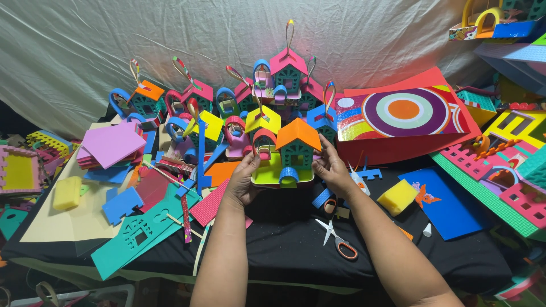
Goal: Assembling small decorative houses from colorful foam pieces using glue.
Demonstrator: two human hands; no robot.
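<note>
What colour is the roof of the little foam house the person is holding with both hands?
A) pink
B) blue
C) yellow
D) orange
D: the foam house held between the left hand and the right hand has an orange roof over teal walls, on a yellow-green base.

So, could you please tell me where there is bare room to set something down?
Bare black cloth lies between the forearms, left of the orange-handled scissors, and along the front edge. Behind the orange-roofed foam house and left of it, foam pieces crowd everything.
</note>
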